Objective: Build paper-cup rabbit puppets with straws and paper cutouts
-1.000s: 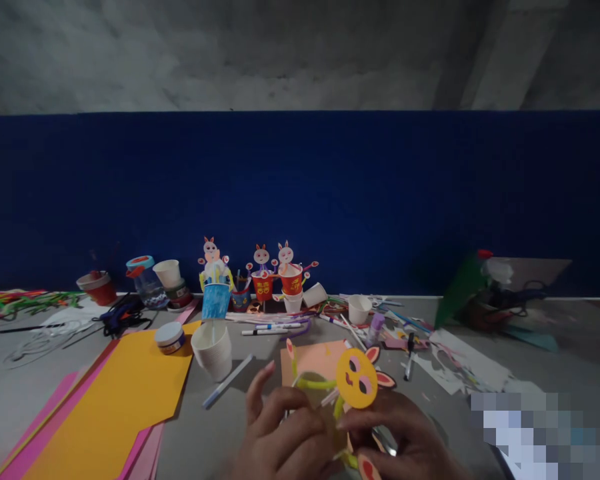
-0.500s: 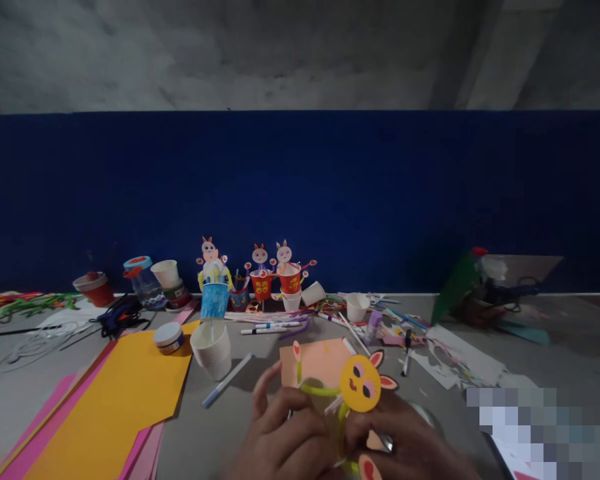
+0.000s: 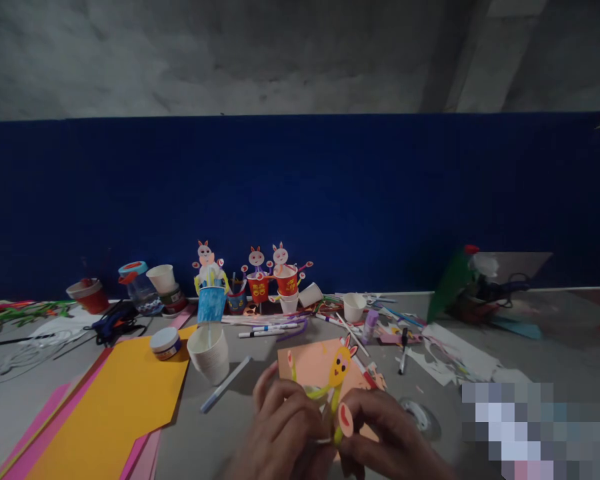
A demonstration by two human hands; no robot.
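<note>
Both hands met low in the view over the grey tabletop, closed together on a small paper-and-pipe-cleaner figure. The left hand had its fingers curled around the figure's lower part, pinching it. The right hand pinched it from the other side, thumb and fingertips pressed near a small round orange paper paw with a red centre. The yellow paper animal head with pink-lined ears stood turned almost edge-on above the hands, with lime-green pipe-cleaner arms curving out just below it. What the hands covered of the figure's body could not be told.

Directly behind the figure lay a peach-coloured paper sheet. Left of the figure a white paper cup stood upright, with a pale blue marker pen lying between them. A small round jar with a white lid sat just beyond the cup, at the edge of a large orange paper sheet stacked on pink sheets. Well behind the figure, against the dark blue wall panel, stood a row of finished cup figures with bunny heads. To the figure's right lay a black marker among paper scraps.
</note>
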